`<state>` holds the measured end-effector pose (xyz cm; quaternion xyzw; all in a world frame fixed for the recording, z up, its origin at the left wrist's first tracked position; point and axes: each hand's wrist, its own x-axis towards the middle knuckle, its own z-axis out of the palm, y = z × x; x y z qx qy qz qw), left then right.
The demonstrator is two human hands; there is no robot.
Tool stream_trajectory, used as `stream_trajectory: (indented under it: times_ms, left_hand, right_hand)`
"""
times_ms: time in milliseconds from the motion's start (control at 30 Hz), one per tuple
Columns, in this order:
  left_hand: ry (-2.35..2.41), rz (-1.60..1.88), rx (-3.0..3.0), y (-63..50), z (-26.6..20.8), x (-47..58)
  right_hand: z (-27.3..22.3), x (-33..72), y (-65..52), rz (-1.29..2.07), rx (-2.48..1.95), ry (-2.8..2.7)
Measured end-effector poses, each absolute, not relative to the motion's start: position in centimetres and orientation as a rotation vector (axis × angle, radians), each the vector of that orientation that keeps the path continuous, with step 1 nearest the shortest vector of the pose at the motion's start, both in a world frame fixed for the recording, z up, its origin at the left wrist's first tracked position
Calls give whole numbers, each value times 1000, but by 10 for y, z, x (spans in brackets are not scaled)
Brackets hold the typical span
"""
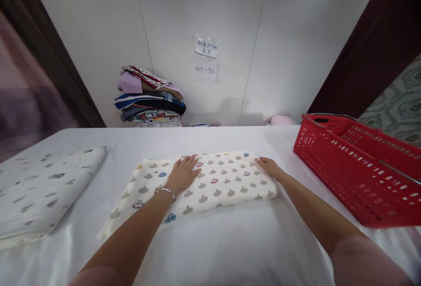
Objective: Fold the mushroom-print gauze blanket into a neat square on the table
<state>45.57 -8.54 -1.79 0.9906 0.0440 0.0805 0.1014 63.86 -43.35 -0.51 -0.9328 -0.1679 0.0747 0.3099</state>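
Note:
A white cloth (226, 176) printed with grey, blue and red mushrooms lies folded into a long rectangle on the white-covered table. My left hand (182, 174) rests flat on its upper side, left of the middle, with fingers spread. At the cloth's right end, my right hand (270, 167) touches the far corner with its fingers stretched out. The underside of that hand is hidden. To the left lies another folded white cloth (49, 189) with dark and grey prints.
A red plastic basket (355, 167) with metal handles stands at the right. Behind the table's far edge rises a pile of folded fabrics (151, 97). A pink item (282, 120) shows farther right, and paper signs (206, 47) hang on the wall.

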Motion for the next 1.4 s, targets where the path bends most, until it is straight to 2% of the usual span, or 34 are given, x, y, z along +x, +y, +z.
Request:
stream_trajectory:
  times_ms: [233, 400, 533, 800, 1100, 1400]
  left_hand:
    - [118, 174, 2861, -98, -5, 448]
    - [-264, 283, 2773, -153, -5, 408]
    - [-468, 359, 2781, -187, -11, 386]
    - [-305, 388, 2961, -195, -2, 382]
    - [-377, 485, 2941, -197, -10, 369]
    - [-377, 449, 2885, -195, -13, 361]
  right_hand:
    - [3, 588, -474, 267, -2372, -368]
    - [3, 555, -488, 341, -2195, -357]
    - [-1, 549, -484, 279, -2159, -249]
    - [-9, 537, -476, 66, -1979, -213]
    - [-17, 528, -489, 243, -1751, -197]
    - [-33, 531, -501, 105, -2102, -302]
